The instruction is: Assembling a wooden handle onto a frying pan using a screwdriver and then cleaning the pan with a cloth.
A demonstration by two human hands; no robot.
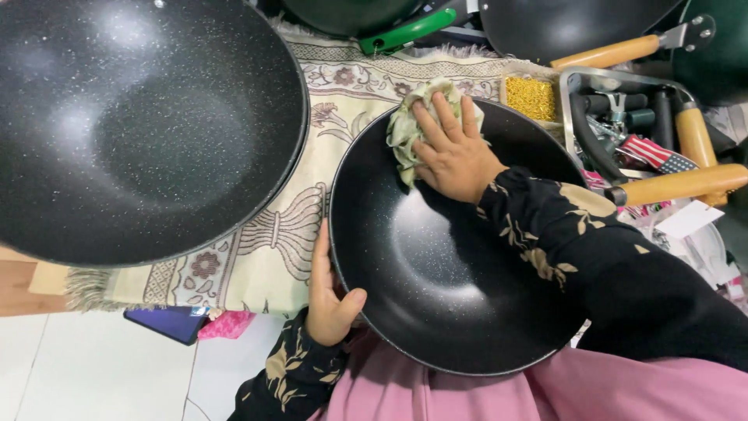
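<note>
A black speckled wok [436, 265] rests on my lap in the middle of the head view. My right hand [452, 152] presses a crumpled pale green cloth [407, 132] against the wok's inner wall near its far rim. My left hand [329, 300] grips the wok's near left rim, thumb inside the edge. Both arms wear black sleeves with a gold leaf print.
A larger black speckled wok [140, 125] lies at the left on a beige patterned rug [265, 249]. More woks with wooden handles [678, 185] and a green handle [409, 31] crowd the top and right. A metal basket [623, 109] holds handles and parts. A dark phone [167, 321] lies on the white floor.
</note>
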